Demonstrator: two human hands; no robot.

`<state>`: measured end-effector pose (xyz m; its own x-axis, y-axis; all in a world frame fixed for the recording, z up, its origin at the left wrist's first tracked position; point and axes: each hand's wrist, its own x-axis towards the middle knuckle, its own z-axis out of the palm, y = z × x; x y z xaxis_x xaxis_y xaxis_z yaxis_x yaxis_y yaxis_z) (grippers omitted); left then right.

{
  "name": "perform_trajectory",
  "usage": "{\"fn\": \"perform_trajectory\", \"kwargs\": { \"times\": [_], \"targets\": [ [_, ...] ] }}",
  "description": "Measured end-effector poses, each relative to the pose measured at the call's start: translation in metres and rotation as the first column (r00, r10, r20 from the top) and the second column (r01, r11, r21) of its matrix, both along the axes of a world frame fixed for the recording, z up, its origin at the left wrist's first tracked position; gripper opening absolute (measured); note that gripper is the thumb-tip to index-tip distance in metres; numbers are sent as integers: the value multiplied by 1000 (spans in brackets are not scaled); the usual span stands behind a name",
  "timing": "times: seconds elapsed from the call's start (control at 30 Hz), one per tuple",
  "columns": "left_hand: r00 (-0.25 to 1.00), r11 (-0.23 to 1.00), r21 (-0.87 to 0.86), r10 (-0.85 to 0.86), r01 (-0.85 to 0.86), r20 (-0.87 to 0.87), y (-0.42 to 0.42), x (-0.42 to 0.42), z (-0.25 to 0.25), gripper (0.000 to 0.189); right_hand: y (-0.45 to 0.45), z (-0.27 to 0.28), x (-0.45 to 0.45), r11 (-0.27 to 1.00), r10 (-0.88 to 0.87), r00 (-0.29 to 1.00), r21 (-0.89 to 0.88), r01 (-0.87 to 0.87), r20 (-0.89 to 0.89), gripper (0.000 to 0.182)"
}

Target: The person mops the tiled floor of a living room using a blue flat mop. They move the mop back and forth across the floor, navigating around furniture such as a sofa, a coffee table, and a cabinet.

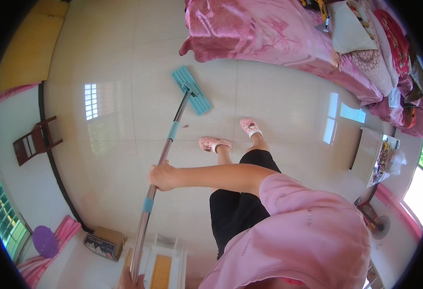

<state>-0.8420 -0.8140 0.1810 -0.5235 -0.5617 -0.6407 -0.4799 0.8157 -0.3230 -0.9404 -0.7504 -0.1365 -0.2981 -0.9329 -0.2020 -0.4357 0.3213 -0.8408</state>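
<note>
A flat mop has its teal mop head [191,90] on the tiled floor and a metal pole [165,150] slanting up towards me. My right hand [163,176] is wrapped around the pole between two teal collars, its arm stretched across in front of my body. Lower in the picture, my left hand [131,281] grips the pole near its upper end, partly cut off by the frame. My feet wear pink clogs [215,144], a short way from the mop head. Between the pole and the clogs lies a small dark scrap [185,126] on the floor.
A bed with a pink cover [269,36] stands at the top right, its cloth hanging near the floor. A wooden chair [36,141] is by the left wall. A cardboard box [105,244] and white furniture [166,265] stand low left; a white cabinet [367,157] is at right.
</note>
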Motion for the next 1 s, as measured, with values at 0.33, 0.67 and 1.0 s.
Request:
{"fn": "perform_trajectory", "kwargs": {
  "times": [0.33, 0.67, 1.0],
  "targets": [
    [981, 945, 265, -183, 193, -64, -42, -34, -66, 26, 101, -5, 7, 854, -398, 905, 301, 425, -150, 9],
    [728, 615, 397, -626, 681, -279, 51, -109, -241, 7, 242, -163, 39, 610, -766, 638, 228, 759, -73, 10],
    [930, 961, -36, -276, 275, -245, -164, -81, -85, 18, -74, -63, -22, 793, -597, 802, 156, 589, 8, 17]
  ]
}}
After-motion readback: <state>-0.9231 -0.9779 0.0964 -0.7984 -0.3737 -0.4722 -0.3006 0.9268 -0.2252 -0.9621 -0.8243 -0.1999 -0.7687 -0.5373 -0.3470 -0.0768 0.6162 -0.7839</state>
